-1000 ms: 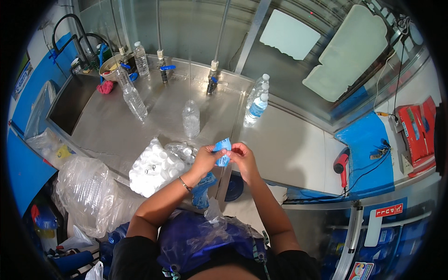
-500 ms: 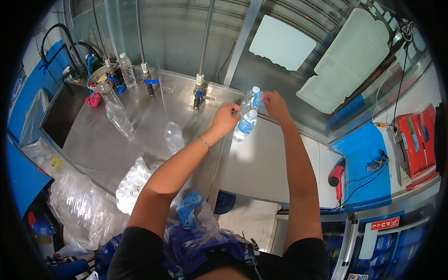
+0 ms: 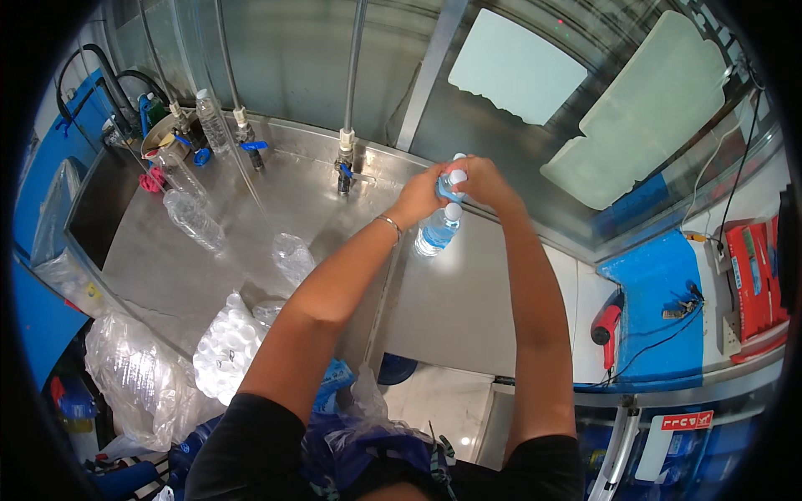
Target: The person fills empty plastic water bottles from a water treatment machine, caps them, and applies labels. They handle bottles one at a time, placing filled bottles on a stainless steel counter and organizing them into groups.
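Observation:
At the back of the steel counter, my left hand point(image 3: 420, 197) and my right hand point(image 3: 491, 185) close in from both sides on the neck of a clear plastic bottle with a white cap point(image 3: 457, 176). Between my fingers a light blue plastic label sleeve point(image 3: 449, 194) sits around the bottle, just below the cap. Directly in front, touching or nearly so, stands a filled bottle point(image 3: 436, 234) wearing a blue and white label. Another white cap point(image 3: 459, 156) shows behind my hands; the body beneath it is hidden.
Several unlabelled bottles point(image 3: 194, 221) are on the steel sink top point(image 3: 159, 271) to the left, below valved taps point(image 3: 344, 167). White caps in a clear bag point(image 3: 230, 351) lie near my left arm. A red and black heat gun point(image 3: 608, 334) rests at the right.
My right hand has moved inward with the label sleeve, which now sits around the neck of the rear bottle. My left hand has risen slightly and both hands meet there.

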The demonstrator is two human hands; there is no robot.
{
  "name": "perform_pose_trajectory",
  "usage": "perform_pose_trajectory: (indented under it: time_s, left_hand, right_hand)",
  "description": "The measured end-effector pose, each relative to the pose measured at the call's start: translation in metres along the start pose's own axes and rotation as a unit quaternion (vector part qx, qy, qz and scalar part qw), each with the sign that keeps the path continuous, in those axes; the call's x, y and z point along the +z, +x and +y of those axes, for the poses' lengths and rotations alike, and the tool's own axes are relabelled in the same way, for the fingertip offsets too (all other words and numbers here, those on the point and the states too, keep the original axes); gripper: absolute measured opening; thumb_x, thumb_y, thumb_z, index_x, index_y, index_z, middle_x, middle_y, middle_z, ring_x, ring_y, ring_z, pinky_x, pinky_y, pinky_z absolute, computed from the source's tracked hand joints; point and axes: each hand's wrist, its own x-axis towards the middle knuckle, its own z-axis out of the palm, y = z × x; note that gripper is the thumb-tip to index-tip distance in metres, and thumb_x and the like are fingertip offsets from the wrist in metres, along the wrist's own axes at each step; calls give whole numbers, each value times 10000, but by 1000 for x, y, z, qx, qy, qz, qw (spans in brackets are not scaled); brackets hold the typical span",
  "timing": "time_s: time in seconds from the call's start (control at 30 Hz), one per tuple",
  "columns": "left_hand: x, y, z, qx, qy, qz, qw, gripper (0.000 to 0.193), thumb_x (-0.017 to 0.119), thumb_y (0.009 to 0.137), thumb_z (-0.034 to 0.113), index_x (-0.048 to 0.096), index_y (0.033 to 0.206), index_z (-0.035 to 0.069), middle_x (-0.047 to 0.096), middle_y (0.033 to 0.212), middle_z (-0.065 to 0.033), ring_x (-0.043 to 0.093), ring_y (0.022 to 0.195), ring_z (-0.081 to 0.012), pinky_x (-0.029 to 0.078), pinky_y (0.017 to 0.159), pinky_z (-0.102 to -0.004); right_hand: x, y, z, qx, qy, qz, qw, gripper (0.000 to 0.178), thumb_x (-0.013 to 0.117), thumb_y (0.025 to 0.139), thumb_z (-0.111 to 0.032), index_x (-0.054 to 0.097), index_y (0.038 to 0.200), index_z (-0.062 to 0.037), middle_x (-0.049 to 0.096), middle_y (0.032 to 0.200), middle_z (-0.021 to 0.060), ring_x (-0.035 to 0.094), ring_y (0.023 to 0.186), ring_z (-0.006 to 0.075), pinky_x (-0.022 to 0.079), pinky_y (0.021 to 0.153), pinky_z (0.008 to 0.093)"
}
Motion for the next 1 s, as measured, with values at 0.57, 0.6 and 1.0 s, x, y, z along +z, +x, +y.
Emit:
perform_pose_trajectory:
  time_s: [0.57, 0.6, 1.0]
  left_hand:
    - [1, 11, -6, 20, 22, -41, 999, 695, 816, 697, 88, 511, 1319, 34, 670, 1118, -161, 662, 1009, -299, 531, 884, -377]
    - [1, 12, -7, 22, 32, -46, 998, 685, 815, 696, 86, 517, 1311, 29, 672, 1110, -163, 662, 1005, -300, 531, 882, -378]
    - [8, 12, 7, -65, 1, 10, 998, 509, 623, 713, 1, 567, 1218, -36, 630, 1175, -243, 612, 1130, -312, 506, 899, -386]
  right_hand:
    - [-36, -7, -17, 30, -15, -5, 999, 302, 749, 782, -43, 683, 1076, -64, 662, 1026, 158, 641, 915, 310, 512, 776, 391]
    - [-36, -7, -16, 28, -9, -2, 1000, 297, 744, 786, -40, 683, 1076, -62, 663, 1022, 154, 641, 904, 301, 511, 773, 385]
    - [-43, -4, 45, 133, 144, -45, 980, 233, 645, 875, -42, 657, 1107, -29, 628, 840, 60, 568, 751, 144, 482, 658, 335]
